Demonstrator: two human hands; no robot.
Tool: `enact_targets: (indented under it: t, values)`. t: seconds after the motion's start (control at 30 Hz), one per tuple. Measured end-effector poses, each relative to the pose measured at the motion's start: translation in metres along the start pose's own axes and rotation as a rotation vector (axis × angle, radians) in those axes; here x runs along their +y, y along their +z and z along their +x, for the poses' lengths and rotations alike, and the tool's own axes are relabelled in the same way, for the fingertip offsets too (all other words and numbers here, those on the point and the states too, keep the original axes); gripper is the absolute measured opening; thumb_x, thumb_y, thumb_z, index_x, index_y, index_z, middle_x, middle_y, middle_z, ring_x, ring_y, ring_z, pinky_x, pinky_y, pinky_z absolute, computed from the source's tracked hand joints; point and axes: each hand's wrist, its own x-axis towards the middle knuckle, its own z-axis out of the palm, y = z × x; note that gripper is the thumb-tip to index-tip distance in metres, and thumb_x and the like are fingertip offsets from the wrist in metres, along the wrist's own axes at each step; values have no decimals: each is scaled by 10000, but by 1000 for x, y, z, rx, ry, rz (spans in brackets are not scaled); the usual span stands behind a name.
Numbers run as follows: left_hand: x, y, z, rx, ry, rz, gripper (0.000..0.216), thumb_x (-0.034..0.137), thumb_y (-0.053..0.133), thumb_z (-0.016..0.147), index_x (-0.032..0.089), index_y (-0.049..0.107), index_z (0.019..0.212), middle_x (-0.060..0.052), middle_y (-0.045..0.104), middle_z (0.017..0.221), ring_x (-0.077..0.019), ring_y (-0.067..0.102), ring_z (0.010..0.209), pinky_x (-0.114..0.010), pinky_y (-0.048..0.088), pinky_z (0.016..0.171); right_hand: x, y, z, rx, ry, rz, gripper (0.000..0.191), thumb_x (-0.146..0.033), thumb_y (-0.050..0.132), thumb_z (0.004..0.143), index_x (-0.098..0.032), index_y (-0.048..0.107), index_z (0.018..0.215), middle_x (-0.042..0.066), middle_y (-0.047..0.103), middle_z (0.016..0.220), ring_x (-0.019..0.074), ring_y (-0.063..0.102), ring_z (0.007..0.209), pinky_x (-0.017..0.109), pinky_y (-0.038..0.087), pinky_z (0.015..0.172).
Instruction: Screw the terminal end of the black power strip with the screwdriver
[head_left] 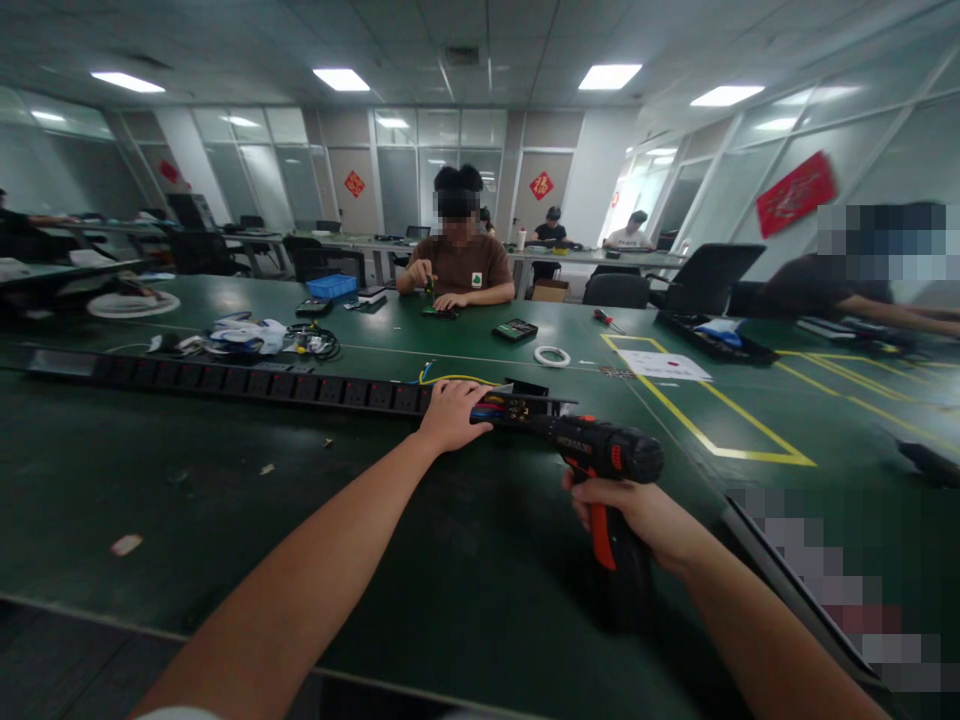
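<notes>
A long black power strip (330, 391) with a row of sockets lies across the table in front of me. Near its right end, my left hand (452, 414) is closed over it, fingers across the top and thumb pointing right. Beside that hand the housing is uncovered, showing blue, red and yellow wires (491, 407). In the grip of my right hand (626, 505) is a black and orange cordless drill (600, 447), its nose pointing left at the strip's end. Whether the bit touches a screw is too small to tell.
Beyond the strip are bagged parts and cables (247, 335), a blue bin (332, 287), a white coil (552, 356) and a screwdriver (607, 320). A co-worker (459, 262) sits opposite. Yellow tape (697, 435) marks the table at right, with a paper sheet (664, 366).
</notes>
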Motion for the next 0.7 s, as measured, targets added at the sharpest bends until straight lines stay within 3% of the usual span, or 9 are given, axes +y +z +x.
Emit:
enact_targets:
  t: [0.7]
  values:
    - [0,1,1,-5,-6,-15,640,523,760,841,305,565,1409,-66,619,1390,-319,516,1312,-518,273,1159,2,-3,2,-13,0,-7,151,-308,727,724,-189,644,766,-5,607,611,172,557,600,308,450,603]
